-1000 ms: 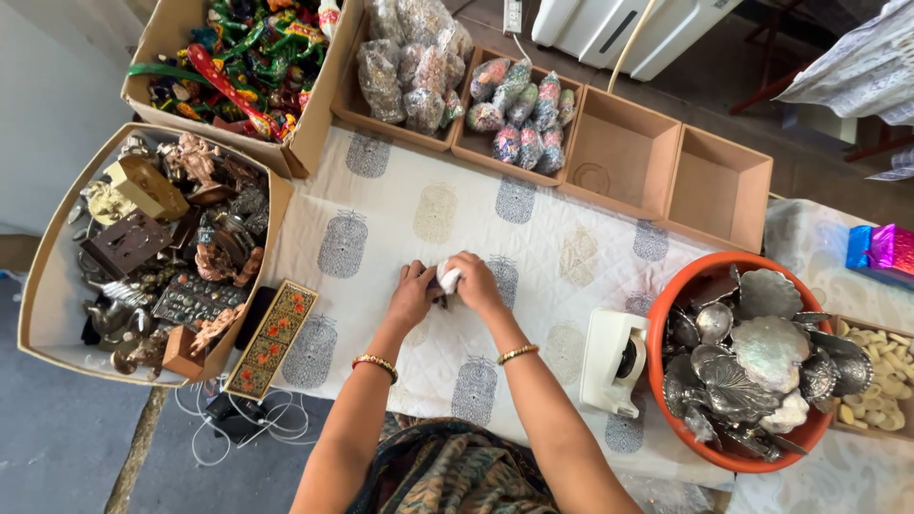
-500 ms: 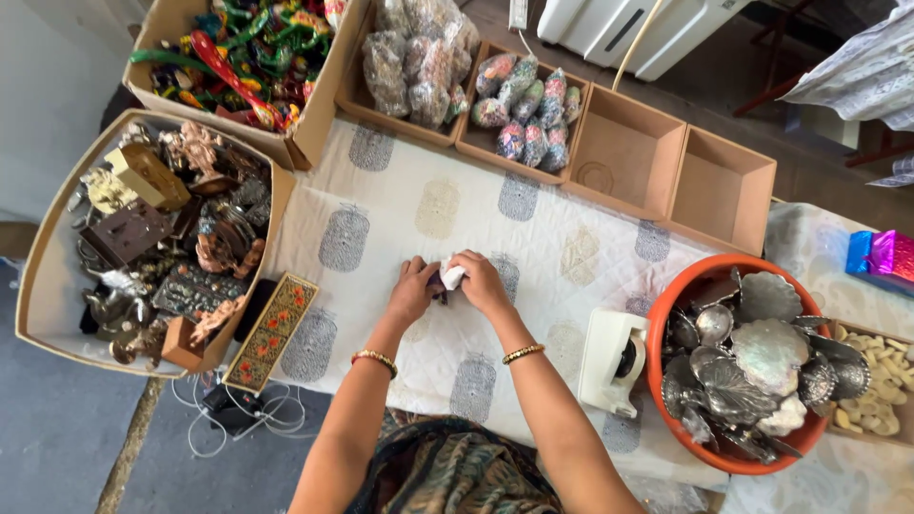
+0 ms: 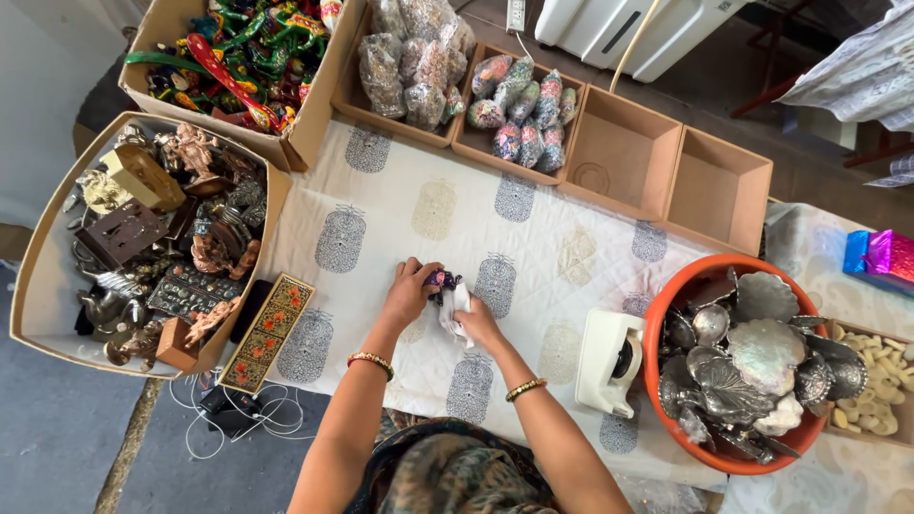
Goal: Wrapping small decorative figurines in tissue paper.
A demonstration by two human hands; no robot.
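purple trinket (image 3: 441, 280) half wrapped in white paper (image 3: 455, 312), pinched in left hand (image 3: 409, 293) and right hand (image 3: 476, 324) over quilted counter (image 3: 533, 238). silver shell dishes in orange tub (image 3: 671, 314); metal figurines in cardboard box (image 3: 38, 276).

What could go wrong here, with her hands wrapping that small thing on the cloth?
The small purple object sits only partly in the white wrap between the left hand and right hand; it might slip out. The tape dispenser near her right elbow could get knocked, and the cables below might snag.
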